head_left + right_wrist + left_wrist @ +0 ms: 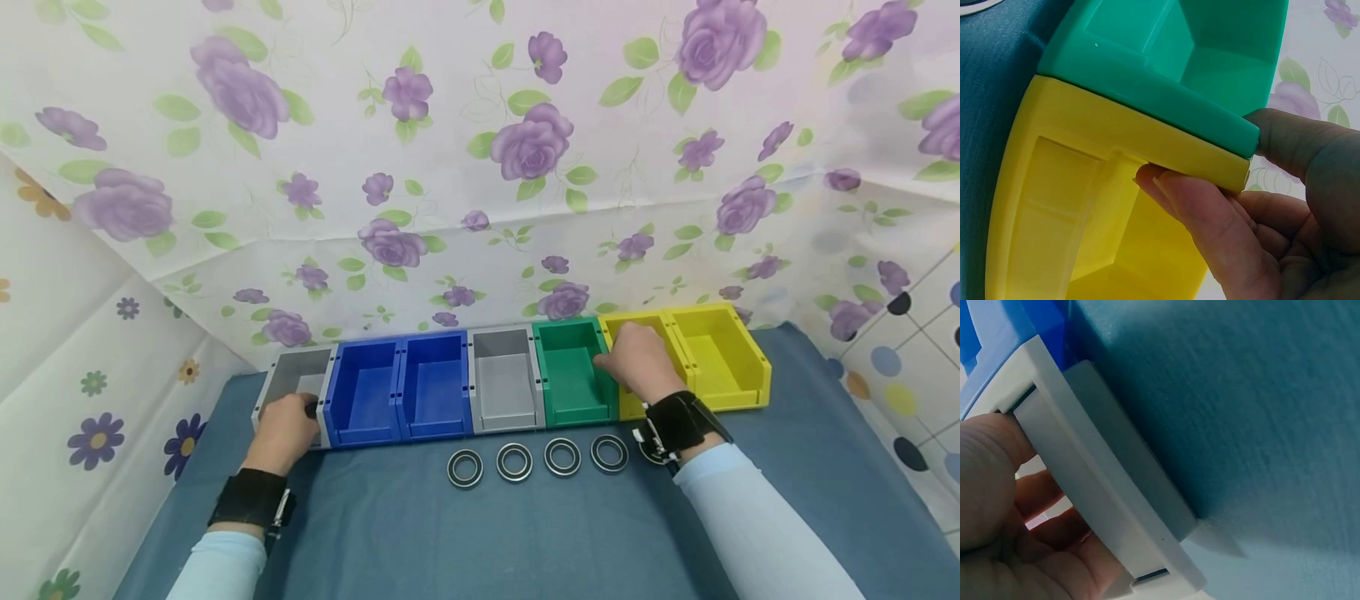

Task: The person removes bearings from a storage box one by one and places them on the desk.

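Note:
A row of joined plastic storage bins stands along the back of the table. My left hand [283,429] is at the front of the leftmost grey bin [296,371]. In the left wrist view its thumb lies at the bin's corner and its curled fingers are partly hidden behind the grey wall. With my right hand [641,362] I pinch the adjoining side walls of the green bin [1147,94] and a yellow bin [1047,187]: thumb on the green side, fingertips inside the yellow. Several ring-shaped ball bearings [514,462] lie before the row, one partly hidden by my right wrist.
Between the hands stand two blue bins [365,435], another grey bin [508,421] and the green bin; a second yellow bin [731,400] ends the row at right. A blue cloth [450,550] covers the table. Flowered sheeting [465,183] hangs right behind the bins.

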